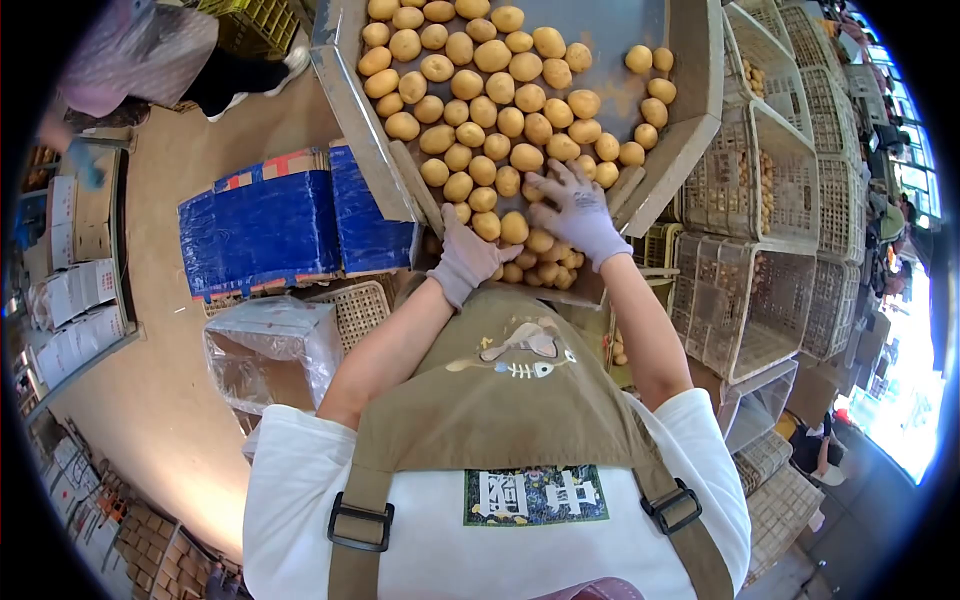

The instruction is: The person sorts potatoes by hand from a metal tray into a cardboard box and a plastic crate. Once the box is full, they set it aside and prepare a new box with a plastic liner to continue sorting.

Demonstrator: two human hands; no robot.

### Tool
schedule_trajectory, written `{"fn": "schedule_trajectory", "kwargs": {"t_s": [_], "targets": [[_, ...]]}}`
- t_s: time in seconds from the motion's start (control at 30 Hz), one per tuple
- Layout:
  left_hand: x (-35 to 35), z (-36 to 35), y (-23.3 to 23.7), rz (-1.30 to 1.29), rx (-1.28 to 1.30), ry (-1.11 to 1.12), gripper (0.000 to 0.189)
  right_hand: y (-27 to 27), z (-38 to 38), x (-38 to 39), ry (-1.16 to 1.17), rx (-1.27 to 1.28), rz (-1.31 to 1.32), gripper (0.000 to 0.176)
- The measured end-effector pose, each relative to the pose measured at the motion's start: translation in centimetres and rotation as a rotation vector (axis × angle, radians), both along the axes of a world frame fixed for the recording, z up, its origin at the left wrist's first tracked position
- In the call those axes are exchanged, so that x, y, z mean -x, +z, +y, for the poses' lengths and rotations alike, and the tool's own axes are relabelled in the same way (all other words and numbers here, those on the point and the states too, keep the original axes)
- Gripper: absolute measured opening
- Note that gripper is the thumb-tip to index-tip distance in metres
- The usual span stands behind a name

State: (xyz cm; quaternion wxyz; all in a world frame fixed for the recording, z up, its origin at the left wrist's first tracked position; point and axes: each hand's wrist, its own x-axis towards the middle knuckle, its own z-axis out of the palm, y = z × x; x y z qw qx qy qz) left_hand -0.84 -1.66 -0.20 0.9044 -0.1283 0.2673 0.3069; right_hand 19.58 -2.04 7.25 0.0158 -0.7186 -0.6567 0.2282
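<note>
Upper centre, the gloved left hand and right hand spread open against potatoes, any grip unclear. Their long axes vary; the tray narrows down-frame.

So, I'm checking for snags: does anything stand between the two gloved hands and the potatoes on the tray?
Nothing visible does. The right hand is spread over potatoes at the open end of the tray, and the left hand is right beside others. The wooden strips flank the opening, not block it.
</note>
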Motion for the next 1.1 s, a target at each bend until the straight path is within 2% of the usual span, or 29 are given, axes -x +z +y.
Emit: {"fn": "schedule_trajectory", "kwargs": {"t_s": [0.03,0.07,0.1,0.13,0.17,0.2,0.27,0.3,0.33,0.4,0.43,0.47,0.5,0.57,0.6,0.63,0.67,0.7,0.73,0.77,0.83,0.87,0.9,0.93,0.97,1.0,1.03,1.07,1.1], "targets": [[-0.2,0.1,-0.2,-0.004,-0.019,0.013,0.086,-0.4,1.1,-1.1,-0.065,-0.053,0.12,0.038],[-0.4,0.2,-0.3,-0.007,-0.038,0.026,0.087,1.7,2.8,-0.9,-0.215,-0.203,0.191,0.03],[-0.5,0.5,0.3,-0.059,0.023,0.039,0.089,2.2,5.2,-1.9,-0.21,-0.345,0.06,0.027],[-0.6,0.8,0.9,-0.109,0.086,0.053,0.091,1.9,8.0,-3.5,-0.177,-0.484,0.049,0.026],[-0.8,0.9,1.0,-0.104,0.107,0.063,0.092,3.3,10.6,-3.9,-0.18,-0.529,0.063,0.033],[-1.1,0.9,1.0,-0.098,0.131,0.074,0.092,2.7,13.1,-4.9,-0.151,-0.527,-0.078,0.048],[-0.8,1.0,1.4,-0.121,0.152,0.089,0.093,1.8,16.4,-5.7,-0.237,-0.252,-0.073,0.051],[-0.7,0.8,-0.3,-0.094,-0.023,0.065,0.093,1.5,17.2,-5.7,-0.275,-0.112,-0.07,0.053],[-0.8,0.2,-3.4,-0.067,-0.196,0.041,0.094,1.5,17.3,-5.7,-0.322,-0.114,0.029,0.054],[-0.5,0.3,-2.7,-0.082,-0.187,0.037,0.095,1.7,16.8,-6.2,-0.411,-0.104,0.222,0.057],[-0.3,0.5,-1.7,-0.128,-0.008,0.055,0.095,1.1,15.5,-6.5,-0.489,-0.172,0.36,0.057],[-0.3,0.8,-0.3,-0.177,0.17,0.072,0.095,1.3,13.4,-6.1,-0.499,-0.323,0.349,0.049],[-0.4,0.9,-0.3,-0.175,0.145,0.08,0.094,1.5,10.9,-5.8,-0.42,-0.505,0.271,0.042],[-0.3,0.8,-0.5,-0.167,0.103,0.093,0.093,3.7,3.8,-4.4,-0.443,-0.696,0.265,0.035],[-0.3,0.6,-0.7,-0.15,0.04,0.089,0.092,3.3,-0.2,-5.0,-0.442,-0.769,0.207,0.034],[-0.4,0.4,-0.4,0.035,-0.182,0.05,0.09,4.3,-4.6,-4.8,-0.443,-0.803,0.076,0.033],[-0.5,0.2,0.2,0.218,-0.41,0.006,0.088,3.0,-9.1,-6.1,-0.449,-0.854,0.005,0.032],[-0.6,0.1,0.0,0.331,-0.558,-0.036,0.087,2.8,-13.2,-6.1,-0.528,-0.841,0.074,0.03],[-0.7,0.0,-0.2,0.453,-0.7,-0.074,0.086,2.1,-17.3,-6.8,-0.637,-0.685,0.052,0.037],[-0.8,-0.2,-1.4,0.508,-0.76,-0.112,0.086,-0.2,-22.0,-9.5,-0.731,-0.405,-0.034,0.046],[-0.9,-0.1,-2.3,0.549,-0.845,-0.148,0.084,1.1,-23.6,-7.9,-0.815,0.082,-0.557,0.06],[-1.1,0.0,-2.4,0.535,-0.869,-0.144,0.082,-0.1,-24.3,-8.5,-0.746,-0.122,-0.565,0.071],[-1.1,0.2,-2.5,0.523,-0.892,-0.139,0.079,0.7,-22.1,-7.7,-0.629,-0.321,-0.589,0.068],[-0.9,0.2,-2.6,0.511,-0.912,-0.141,0.077,1.8,-18.7,-6.3,-0.576,-0.523,-0.376,0.063],[-0.7,0.4,-2.2,0.323,-0.725,-0.105,0.076,3.4,-15.0,-3.8,-0.569,-0.588,-0.159,0.058],[-0.5,0.7,-1.8,0.154,-0.522,-0.065,0.076,4.0,-12.0,-2.0,-0.369,-0.679,-0.198,0.056],[-0.4,1.1,-1.0,-0.174,-0.095,0.016,0.081,4.1,-9.5,-1.1,-0.203,-0.687,-0.086,0.054],[-0.5,0.9,-2.1,-0.109,-0.207,-0.01,0.082,4.8,-6.9,0.6,-0.106,-0.706,-0.064,0.053],[-0.3,1.0,-1.2,-0.188,-0.108,0.005,0.082,4.6,-4.5,1.1,0.013,-0.709,-0.051,0.052]]}}
